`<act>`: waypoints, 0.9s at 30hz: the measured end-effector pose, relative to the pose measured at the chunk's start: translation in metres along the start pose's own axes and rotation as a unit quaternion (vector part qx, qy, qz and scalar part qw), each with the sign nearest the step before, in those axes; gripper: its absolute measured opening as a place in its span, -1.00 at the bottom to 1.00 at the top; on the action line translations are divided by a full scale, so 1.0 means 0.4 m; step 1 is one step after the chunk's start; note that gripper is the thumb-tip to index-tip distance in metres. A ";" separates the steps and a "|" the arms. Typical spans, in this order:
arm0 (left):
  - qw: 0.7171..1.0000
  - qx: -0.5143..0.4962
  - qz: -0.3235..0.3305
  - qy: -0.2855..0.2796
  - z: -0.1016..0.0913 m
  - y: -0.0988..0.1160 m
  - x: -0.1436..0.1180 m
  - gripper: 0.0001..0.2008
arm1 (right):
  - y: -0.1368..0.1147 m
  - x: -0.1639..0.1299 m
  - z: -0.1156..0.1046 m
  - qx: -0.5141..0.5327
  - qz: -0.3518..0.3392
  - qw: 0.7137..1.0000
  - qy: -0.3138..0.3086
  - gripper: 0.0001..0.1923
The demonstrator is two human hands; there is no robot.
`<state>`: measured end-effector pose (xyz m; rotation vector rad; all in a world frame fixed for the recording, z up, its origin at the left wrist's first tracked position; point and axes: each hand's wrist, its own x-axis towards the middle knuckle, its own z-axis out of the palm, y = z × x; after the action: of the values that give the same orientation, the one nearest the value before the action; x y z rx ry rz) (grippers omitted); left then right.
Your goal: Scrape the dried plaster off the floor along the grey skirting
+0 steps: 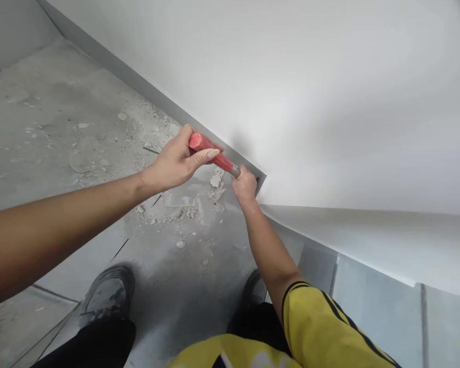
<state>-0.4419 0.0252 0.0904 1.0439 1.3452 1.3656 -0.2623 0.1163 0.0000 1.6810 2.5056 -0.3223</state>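
My left hand [176, 162] is wrapped around the red, cylindrical plastic handle of a tool [210, 152], with the fingers curled over the butt end and the thumb laid flat along its upper side. The handle slants down and to the right, ending in a short grey metal shank [235, 171] that disappears behind my other hand. My right hand [244, 185] is closed into a fist right at that shank, pressed close to the inner corner where the two white walls [329, 102] meet; I cannot tell what it clutches, since the fingers hide whatever lies inside them. The tool's working end is out of sight as well, tucked against the grey skirting strip [145, 87] that runs along the foot of the far wall and stops at the corner.

Just below both hands, on the bare grey concrete floor [53, 117], lies a scatter of pale plaster chips and crumbs [184, 212], thickest directly under the handle and thinning out to the left. My right arm wears a yellow sleeve with black stripes [322, 322]; the left forearm is bare. Near the bottom edge I see my two dark shoes [109, 291] planted on the floor, well apart from each other, with black trouser legs above them.
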 end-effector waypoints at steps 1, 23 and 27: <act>1.000 0.000 -0.004 0.001 0.002 -0.008 0.007 -0.72 | -0.001 0.004 0.002 0.003 0.003 1.000 -0.008 -0.76; 0.994 -0.072 -0.049 0.065 -0.078 0.050 -0.113 -0.74 | -0.083 -0.104 -0.075 -0.022 -0.071 0.995 -0.066 -0.77; 0.990 -0.084 -0.050 0.099 -0.086 0.034 -0.105 -0.74 | -0.099 -0.090 -0.086 -0.022 -0.068 0.994 -0.082 -0.77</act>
<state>-0.4672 -0.0229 0.1038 0.7345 1.3799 1.5077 -0.2841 0.0775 0.0454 1.4097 2.4918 -0.3970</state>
